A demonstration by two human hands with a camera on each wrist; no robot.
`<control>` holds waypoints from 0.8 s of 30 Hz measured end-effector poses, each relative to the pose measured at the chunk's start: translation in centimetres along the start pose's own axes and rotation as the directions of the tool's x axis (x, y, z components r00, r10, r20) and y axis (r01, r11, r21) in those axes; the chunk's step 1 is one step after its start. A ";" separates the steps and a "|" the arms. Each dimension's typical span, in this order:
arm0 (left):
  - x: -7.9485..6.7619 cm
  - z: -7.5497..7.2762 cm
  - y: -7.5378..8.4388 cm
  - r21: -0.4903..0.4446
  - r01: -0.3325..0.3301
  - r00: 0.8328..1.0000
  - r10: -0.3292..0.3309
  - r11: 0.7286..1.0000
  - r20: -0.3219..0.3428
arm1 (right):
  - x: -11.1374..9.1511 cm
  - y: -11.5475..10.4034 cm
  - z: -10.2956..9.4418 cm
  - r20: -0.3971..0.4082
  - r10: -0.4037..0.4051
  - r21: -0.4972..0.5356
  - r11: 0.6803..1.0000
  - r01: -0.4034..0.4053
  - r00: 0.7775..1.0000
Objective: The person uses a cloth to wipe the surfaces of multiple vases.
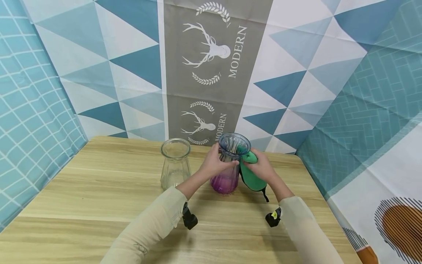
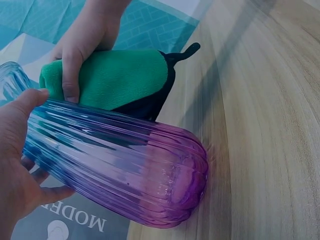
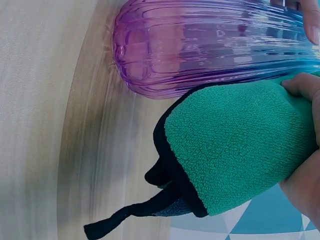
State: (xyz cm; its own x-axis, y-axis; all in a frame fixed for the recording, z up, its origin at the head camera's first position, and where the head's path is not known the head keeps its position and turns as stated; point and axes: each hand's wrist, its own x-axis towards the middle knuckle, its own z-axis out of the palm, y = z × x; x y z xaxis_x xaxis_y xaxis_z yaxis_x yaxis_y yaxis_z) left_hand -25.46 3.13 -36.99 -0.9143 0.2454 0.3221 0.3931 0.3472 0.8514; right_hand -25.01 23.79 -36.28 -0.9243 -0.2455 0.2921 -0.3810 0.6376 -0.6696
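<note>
A ribbed glass vase (image 1: 225,179), blue at the flared rim and purple at the base, stands upright on the table. My left hand (image 1: 215,163) grips it below the rim, thumb on the near side; in the left wrist view the fingers (image 2: 57,194) wrap its other side. On the vase's right, my right hand (image 1: 262,168) pinches a green towel (image 3: 240,145) with black edging and a black hanging loop. The towel lies against the vase's side near the top, its lower part hanging down. Part of the towel shows behind the rim; whether it reaches inside is unclear.
A clear glass vase (image 1: 176,165) stands to the left of the coloured one, close to my left forearm. The wooden table (image 1: 99,198) ends at a patterned cloth wall (image 1: 138,73) behind. Blue tiled cloth (image 1: 29,110) borders the left side.
</note>
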 end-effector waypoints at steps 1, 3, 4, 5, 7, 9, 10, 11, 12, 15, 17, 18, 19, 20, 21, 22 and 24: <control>0.0 0.0 0.0 -0.001 0.001 1.000 -0.001 1.000 0.000 | 0.0 0.0 0.1 0.007 -0.001 0.001 1.000 0.001 1.000; 0.0 -0.1 0.1 -0.006 0.003 1.000 -0.003 1.000 0.004 | 0.0 0.1 0.2 0.017 0.005 0.007 1.000 -0.005 1.000; 0.0 -0.1 0.1 -0.007 0.002 1.000 -0.002 1.000 0.005 | 0.0 0.2 0.2 0.025 0.010 0.010 1.000 -0.010 1.000; 0.1 -0.1 0.0 -0.007 0.001 1.000 -0.001 1.000 0.005 | 0.0 0.2 0.3 0.034 0.015 0.010 1.000 -0.016 0.999; 0.1 -0.1 0.0 -0.010 -0.006 1.000 0.006 1.000 0.006 | 0.0 0.5 0.4 0.045 0.023 0.009 1.000 -0.023 0.999; 0.2 -0.1 -0.1 -0.010 -0.019 1.000 0.019 1.000 0.005 | 0.0 0.7 0.5 0.049 0.025 0.003 1.000 -0.025 0.998; 0.2 -0.1 -0.1 -0.012 -0.026 1.000 0.026 1.000 0.004 | 0.0 0.9 0.6 0.050 0.019 -0.003 1.000 -0.019 0.999; 0.2 -0.1 -0.1 -0.013 -0.034 0.999 0.034 0.999 0.004 | 0.0 1.0 0.6 0.049 0.011 -0.005 1.000 -0.011 0.999; 0.3 -0.1 -0.1 -0.016 -0.040 0.999 0.040 0.999 0.004 | -0.1 1.1 0.7 0.048 0.005 -0.008 1.000 -0.005 0.999; 0.3 -0.2 -0.2 -0.017 -0.043 0.999 0.044 0.999 0.008 | -0.2 1.4 1.0 0.053 -0.014 -0.025 1.000 0.015 0.999; 0.3 -0.2 -0.2 -0.014 -0.035 0.999 0.035 0.999 0.012 | -0.4 1.8 1.2 0.064 -0.010 -0.031 0.999 0.012 0.998; 0.3 -0.2 -0.2 -0.014 -0.029 0.999 0.029 0.999 0.015 | -0.4 2.0 1.4 0.072 -0.004 -0.039 0.999 0.007 0.997; 0.3 -0.2 -0.2 -0.011 -0.022 1.000 0.023 1.000 0.018 | -0.5 2.2 1.5 0.081 0.001 -0.045 0.999 0.003 0.997; 0.2 -0.2 -0.1 -0.010 -0.016 1.000 0.017 1.000 0.021 | -0.6 2.4 1.7 0.087 0.008 -0.044 0.999 -0.004 0.996; 0.2 -0.2 -0.2 -0.009 -0.012 1.000 0.012 1.000 0.023 | -0.6 2.6 1.9 0.090 0.012 -0.046 0.999 -0.008 0.996; 0.2 -0.2 -0.2 -0.008 -0.010 1.000 0.010 1.000 0.024 | -0.7 2.8 2.0 0.096 0.016 -0.050 0.999 -0.011 0.995; 0.2 -0.2 -0.2 -0.010 -0.012 1.000 0.012 1.000 0.027 | -0.7 3.1 2.3 0.097 0.018 -0.056 0.998 -0.013 0.995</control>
State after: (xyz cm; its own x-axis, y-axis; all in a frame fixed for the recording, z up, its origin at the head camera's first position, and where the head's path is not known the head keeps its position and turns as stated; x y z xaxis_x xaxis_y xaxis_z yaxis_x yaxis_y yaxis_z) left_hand -25.75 2.91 -37.00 -0.9067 0.2738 0.3208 0.4027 0.3357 0.8516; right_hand -25.58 24.32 -40.14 -0.9289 -0.3033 0.2125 -0.3672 0.6803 -0.6343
